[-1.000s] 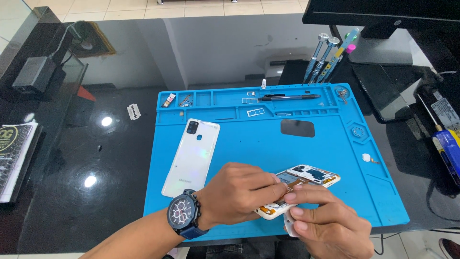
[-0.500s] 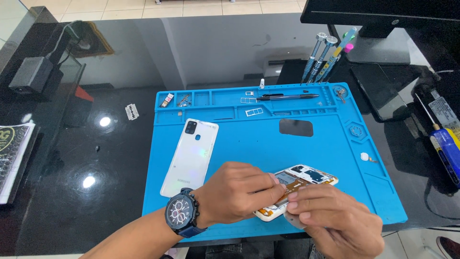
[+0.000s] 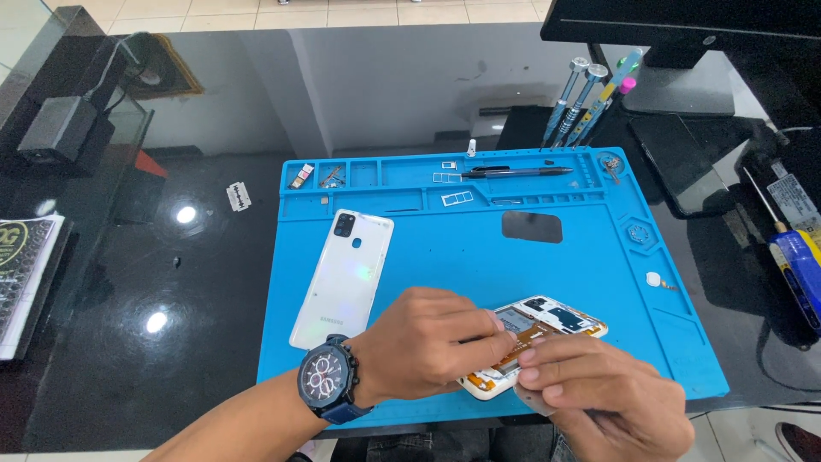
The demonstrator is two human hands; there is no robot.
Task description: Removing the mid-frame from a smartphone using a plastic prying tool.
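Left hand (image 3: pixel 436 342) is coming in from the lower left, palm down, wrist wearing a dark watch (image 3: pixel 329 382). Its fingers (image 3: pixel 487 329) are curling and pinching together over the opened phone (image 3: pixel 547 325); what they are pinching is too small to tell, so grasp unclear. Right hand (image 3: pixel 599 389) is sitting at the bottom edge, knuckles up, fingers (image 3: pixel 539 355) bending down and pressing on the near side of the opened phone, holding it in place; a thin grey strip is sticking out under this hand, hard to identify.

Opened phone is lying flat right under both sets of fingertips, tilted, innards facing up with an orange flex strip showing, on the near part of the blue work mat (image 3: pixel 513 248).

White back cover (image 3: pixel 344 278) is lying face-down just left of the left-hand fingers, apart from them. Beyond the fingers: a dark rectangular piece (image 3: pixel 532 227) on the mat, a black pen (image 3: pixel 513 172) in the far tray row, small parts in the compartments. A small white part (image 3: pixel 654 279) is resting to the right of the fingers.

Mat is sitting on a glossy black table (image 3: pixel 171 282). Screwdrivers (image 3: pixel 590 98) are standing far beyond, near a monitor base (image 3: pixel 676 60). A razor blade (image 3: pixel 239 196) is lying far left on the table. Tiled floor is showing at the top.
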